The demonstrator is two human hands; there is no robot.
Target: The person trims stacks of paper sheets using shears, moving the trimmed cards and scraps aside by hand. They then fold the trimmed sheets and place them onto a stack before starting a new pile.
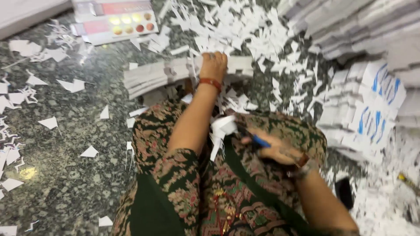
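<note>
My left hand (213,65) reaches forward and rests on a long stack of white folded cards (148,76) lying on the speckled stone floor; a red band circles its wrist. My right hand (273,148) sits over my lap, gripping blue-handled scissors (258,140). A piece of cut white paper (221,129) hangs by the scissor blades. My lap is covered by green patterned cloth (175,175).
White paper scraps (245,30) litter the floor ahead and to the left. Stacks of white sheets (350,26) rise at the upper right, and blue-printed white cards (372,109) lie at the right. Flat printed cartons with coloured circles (118,19) lie at the top left.
</note>
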